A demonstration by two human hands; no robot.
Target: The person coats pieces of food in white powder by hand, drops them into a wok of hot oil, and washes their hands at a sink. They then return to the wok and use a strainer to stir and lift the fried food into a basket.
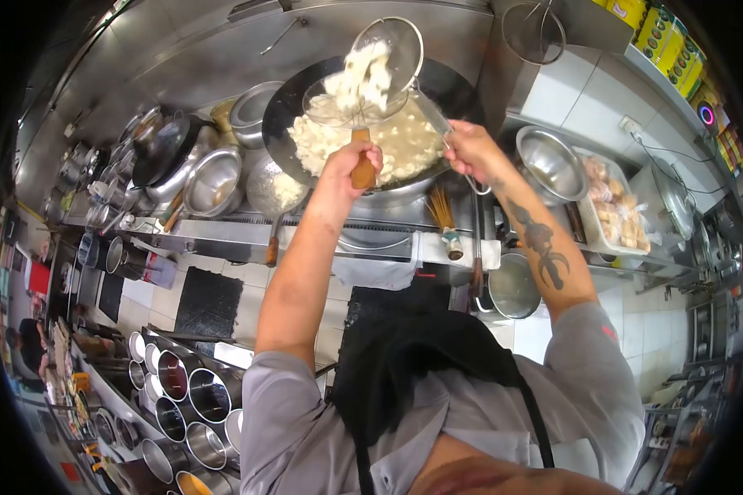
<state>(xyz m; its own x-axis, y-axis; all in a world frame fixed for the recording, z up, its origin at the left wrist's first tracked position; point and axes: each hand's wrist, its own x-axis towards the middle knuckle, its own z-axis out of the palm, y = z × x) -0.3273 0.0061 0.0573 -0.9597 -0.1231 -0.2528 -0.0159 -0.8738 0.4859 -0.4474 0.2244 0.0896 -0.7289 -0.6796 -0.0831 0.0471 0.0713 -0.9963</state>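
Note:
My left hand is wrapped round the wooden handle of a wide skimmer, whose basket is over the wok. My right hand grips the metal handle of a round mesh strainer, tilted above the skimmer. Pale, soft-looking pieces of food spill from the strainer down toward the skimmer's basket, slightly blurred. Under both tools, a large black wok contains cloudy liquid with many more pale pieces floating in it, mostly toward its left and front.
Left of the wok are a perforated ladle and a metal bowl. A bamboo brush lies at the stove's front edge. To the right are another steel bowl and a tub of pale food. Several pots stand lower left.

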